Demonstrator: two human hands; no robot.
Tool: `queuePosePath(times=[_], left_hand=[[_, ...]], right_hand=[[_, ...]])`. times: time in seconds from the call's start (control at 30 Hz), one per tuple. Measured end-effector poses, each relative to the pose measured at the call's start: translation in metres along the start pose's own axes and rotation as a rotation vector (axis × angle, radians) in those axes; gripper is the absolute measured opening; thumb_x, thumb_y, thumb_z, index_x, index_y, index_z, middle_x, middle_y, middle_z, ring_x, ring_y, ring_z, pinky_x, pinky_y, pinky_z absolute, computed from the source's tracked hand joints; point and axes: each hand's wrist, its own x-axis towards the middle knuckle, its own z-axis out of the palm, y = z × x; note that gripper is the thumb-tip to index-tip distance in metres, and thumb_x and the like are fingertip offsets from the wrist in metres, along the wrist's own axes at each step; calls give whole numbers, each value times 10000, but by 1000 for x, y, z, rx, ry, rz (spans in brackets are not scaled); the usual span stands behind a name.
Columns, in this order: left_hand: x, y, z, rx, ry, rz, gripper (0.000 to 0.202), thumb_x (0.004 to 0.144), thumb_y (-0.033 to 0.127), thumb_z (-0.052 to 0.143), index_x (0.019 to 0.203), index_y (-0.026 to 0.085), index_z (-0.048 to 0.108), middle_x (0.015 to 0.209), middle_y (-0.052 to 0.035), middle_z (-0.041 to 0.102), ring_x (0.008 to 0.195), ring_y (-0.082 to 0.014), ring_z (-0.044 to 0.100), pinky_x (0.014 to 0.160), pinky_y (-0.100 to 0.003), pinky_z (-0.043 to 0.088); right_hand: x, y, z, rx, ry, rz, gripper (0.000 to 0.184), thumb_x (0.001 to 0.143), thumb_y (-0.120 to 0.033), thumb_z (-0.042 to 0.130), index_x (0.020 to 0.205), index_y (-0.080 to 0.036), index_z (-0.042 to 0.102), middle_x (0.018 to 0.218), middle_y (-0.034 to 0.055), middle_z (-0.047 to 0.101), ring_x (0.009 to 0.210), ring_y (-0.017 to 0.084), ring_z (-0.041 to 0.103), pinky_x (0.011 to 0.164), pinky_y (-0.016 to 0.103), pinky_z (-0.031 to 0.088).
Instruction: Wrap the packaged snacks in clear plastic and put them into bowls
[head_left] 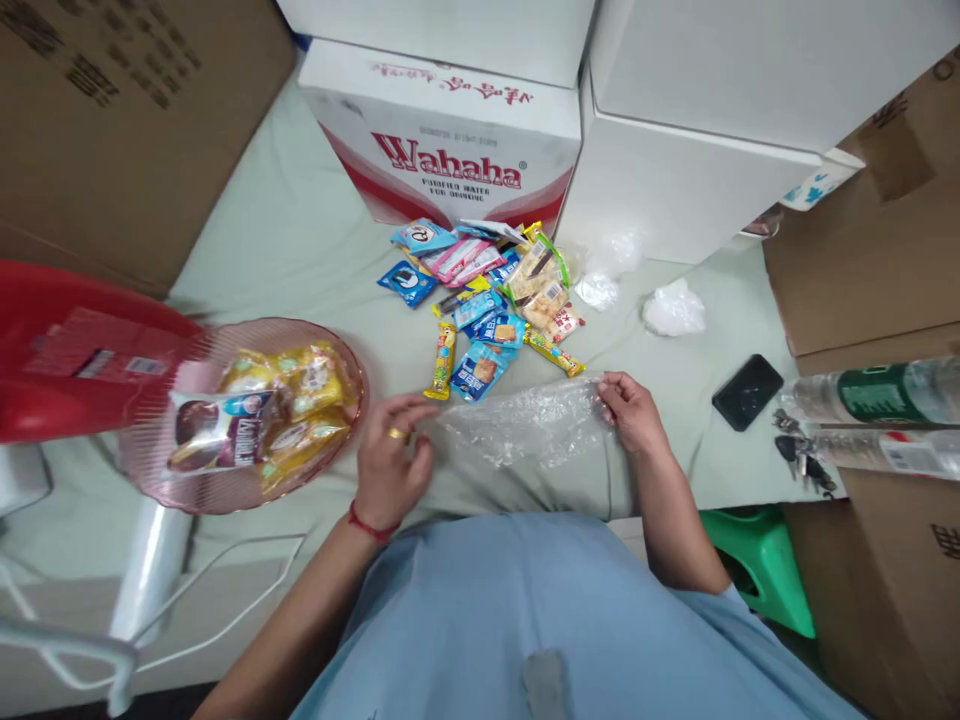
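A clear plastic bag point(525, 425) lies stretched sideways in front of my body. My right hand point(634, 410) pinches its right end between thumb and fingers. By the bag's left end is my left hand point(394, 460), with a ring and a red bracelet; its thumb and fingers are apart and I see nothing held in them. Just beyond the bag is a heap of small wrapped snacks, among them a blue biscuit packet point(480, 370), a yellow snack stick point(442, 362) close to my left fingertips, and a clear-wrapped cracker packet point(541, 280).
At left, a pink ribbed tray point(356, 400) holds yellow packaged snacks under a red object point(90, 350). A Wahaba carton point(450, 150) and white boxes stand behind. Crumpled plastic point(675, 308), a phone point(748, 392), keys point(801, 455) and bottles point(885, 395) lie at right.
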Motion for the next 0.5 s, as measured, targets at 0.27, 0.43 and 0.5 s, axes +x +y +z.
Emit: queuePosePath(times=[0.27,0.43,0.5], left_hand=[[-12,10,28,-32,-394,361,739,927,460,684,1546,215,363,1514,-210,512,1341,-317,582,1066,-467,536],[-11,9,47,21,-389,257,448,990,459,601,1341,180,583,1377,-174,632,1120,-251,699,920,-374,581],[-9,10,50,-17,-418,209,242,1039,351,496,1093,197,674,1192,-110,724,1022,-208,722,876,-326,569]], right_hand=[[1,-1,-4,-14,6,-14,413,725,-514,825,959,-212,670,674,-49,612,446,73,445,408,212,305],[-5,-2,-7,86,1,39,422,705,-482,864,970,-209,680,699,-38,646,457,65,449,412,201,318],[-6,-4,-9,194,-7,40,461,711,-480,870,1049,-225,686,845,3,722,544,83,551,491,212,437]])
